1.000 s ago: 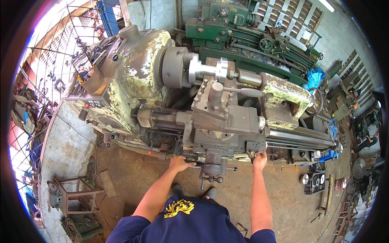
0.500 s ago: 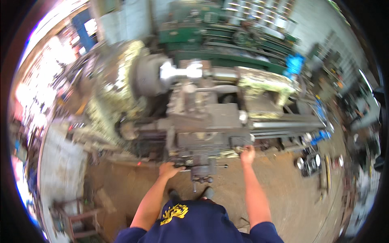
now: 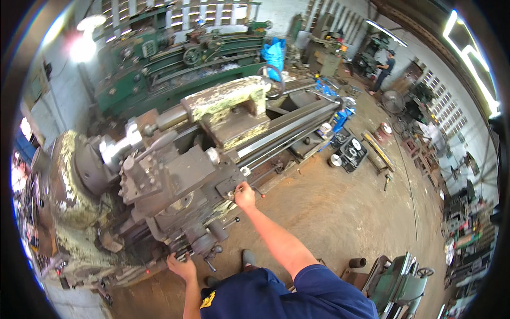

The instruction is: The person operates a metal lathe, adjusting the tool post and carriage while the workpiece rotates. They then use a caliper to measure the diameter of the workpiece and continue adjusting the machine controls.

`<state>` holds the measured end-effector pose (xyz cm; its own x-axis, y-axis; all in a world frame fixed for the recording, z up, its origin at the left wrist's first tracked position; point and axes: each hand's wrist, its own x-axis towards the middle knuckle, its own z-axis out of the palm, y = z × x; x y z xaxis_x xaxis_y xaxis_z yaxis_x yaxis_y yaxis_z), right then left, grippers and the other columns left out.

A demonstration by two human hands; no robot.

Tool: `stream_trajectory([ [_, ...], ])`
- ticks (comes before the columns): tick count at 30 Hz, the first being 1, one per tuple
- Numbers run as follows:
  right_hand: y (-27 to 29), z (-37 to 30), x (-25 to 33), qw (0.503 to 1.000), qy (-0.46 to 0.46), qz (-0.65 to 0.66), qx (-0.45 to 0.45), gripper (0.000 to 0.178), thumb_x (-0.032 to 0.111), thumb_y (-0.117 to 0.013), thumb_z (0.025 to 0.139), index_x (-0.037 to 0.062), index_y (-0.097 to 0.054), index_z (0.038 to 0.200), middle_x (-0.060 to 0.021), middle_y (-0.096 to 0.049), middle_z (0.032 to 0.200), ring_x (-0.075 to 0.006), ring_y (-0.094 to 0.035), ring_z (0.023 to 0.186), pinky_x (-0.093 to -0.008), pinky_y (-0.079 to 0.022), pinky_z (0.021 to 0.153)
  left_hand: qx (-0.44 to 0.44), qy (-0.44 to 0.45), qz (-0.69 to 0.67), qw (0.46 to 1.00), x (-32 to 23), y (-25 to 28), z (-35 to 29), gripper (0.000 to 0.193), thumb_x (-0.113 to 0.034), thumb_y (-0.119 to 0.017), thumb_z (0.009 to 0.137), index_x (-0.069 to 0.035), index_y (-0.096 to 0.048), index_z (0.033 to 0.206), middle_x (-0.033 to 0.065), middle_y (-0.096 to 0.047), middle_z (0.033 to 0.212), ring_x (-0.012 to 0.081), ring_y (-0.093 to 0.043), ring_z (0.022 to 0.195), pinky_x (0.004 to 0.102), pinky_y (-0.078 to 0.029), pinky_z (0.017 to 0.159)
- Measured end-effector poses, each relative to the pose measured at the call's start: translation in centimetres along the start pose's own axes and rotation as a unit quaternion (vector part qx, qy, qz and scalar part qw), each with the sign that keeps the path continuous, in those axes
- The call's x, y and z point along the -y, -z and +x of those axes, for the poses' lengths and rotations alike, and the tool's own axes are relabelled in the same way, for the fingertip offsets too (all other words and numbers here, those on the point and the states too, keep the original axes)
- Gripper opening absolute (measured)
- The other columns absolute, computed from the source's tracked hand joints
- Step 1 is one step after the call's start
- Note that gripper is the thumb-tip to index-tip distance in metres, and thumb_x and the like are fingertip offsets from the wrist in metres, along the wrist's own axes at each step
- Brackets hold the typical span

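Lathe carriage (image 3: 183, 169) sits on the bed (image 3: 276, 136) in front of the shiny workpiece (image 3: 127, 142); looks v. heavy & rigid, prob. slick w/ oil, so its ball-ended crank (image 3: 214, 252) seems the best hold. L hand (image 3: 182, 267) is part-curled at the carriage front, R hand (image 3: 245, 196) bunched nr-closed at its R end, but can't tell what either grips. Brown, stained floor (image 3: 329, 194); cluttered workshop w/ green lathe (image 3: 175, 66) behind, blue bag (image 3: 273, 54) & co-worker (image 3: 383, 72) far back R.
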<state>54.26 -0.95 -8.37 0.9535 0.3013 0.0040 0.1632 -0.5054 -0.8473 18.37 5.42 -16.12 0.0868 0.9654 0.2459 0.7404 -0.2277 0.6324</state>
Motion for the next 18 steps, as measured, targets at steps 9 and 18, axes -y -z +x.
stream_trajectory([
  [9, -0.2, 1.2, -2.6, 0.997, 0.055, 0.023, 0.049, 0.006, 0.005, -0.060, 0.085, 0.0064, -0.065, 0.088, -0.0161, -0.067, 0.083, -0.0338, -0.064, 0.081, -0.0423, -0.048, 0.079, -0.012, -0.018, -0.106, 0.994, -5.3, 3.7, -0.1, 0.028, -0.009, -0.075, 0.075, -0.007, -0.060, 0.098, 0.0152, -0.062, 0.098, 0.0393, -0.056, 0.100, 0.0479, -0.042, 0.090],
  [18, -1.0, 1.8, -3.3, 0.997, 0.027, 0.057, 0.054, 0.003, 0.004, -0.059, 0.088, 0.0026, -0.062, 0.088, -0.0044, -0.058, 0.077, -0.0162, -0.053, 0.075, -0.0330, -0.045, 0.072, 0.221, 0.080, 0.095, 0.967, -0.3, 3.1, 1.6, 0.055, -0.043, -0.070, 0.088, -0.014, -0.058, 0.133, 0.0127, -0.040, 0.152, 0.0330, -0.031, 0.145, 0.0541, -0.030, 0.112],
])
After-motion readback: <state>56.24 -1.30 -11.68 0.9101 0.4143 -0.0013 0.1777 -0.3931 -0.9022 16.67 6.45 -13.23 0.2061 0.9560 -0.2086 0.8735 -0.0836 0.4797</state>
